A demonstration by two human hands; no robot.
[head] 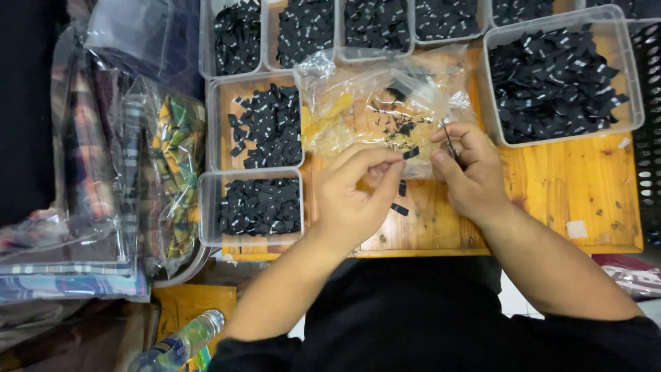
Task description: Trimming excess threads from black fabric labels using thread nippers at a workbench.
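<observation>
The left hand (354, 196) pinches one small black label (411, 153) between thumb and forefinger tips, its other fingers curled under the palm. Just to the right of that pinch, the right hand (468, 172) closes thumb and forefinger on a thin dark tool (449, 141), perhaps tweezers or a small blade; which it is cannot be told. Both wrists angle inward, and the forearms come up from the bottom edge in black sleeves pushed back.

Directly below the pinched label, two more black labels (401, 198) lie loose on the wooden board (551, 200). Just above both hands sits one crumpled clear plastic bag (372, 96), holding a scatter of black labels and some yellow pieces at its left end.

To the left of the grip stand two clear square tubs (256, 165), one above the other, each filled with black labels bearing small white marks. Farther above, a row of five similar tubs (344, 27) runs along the top. To the upper right is one larger clear tub (561, 76), heaped with the same labels.

Well to the left lie bagged folded plaid fabrics (103, 179), and a clear plastic bottle (182, 341) lies at the lower left.
</observation>
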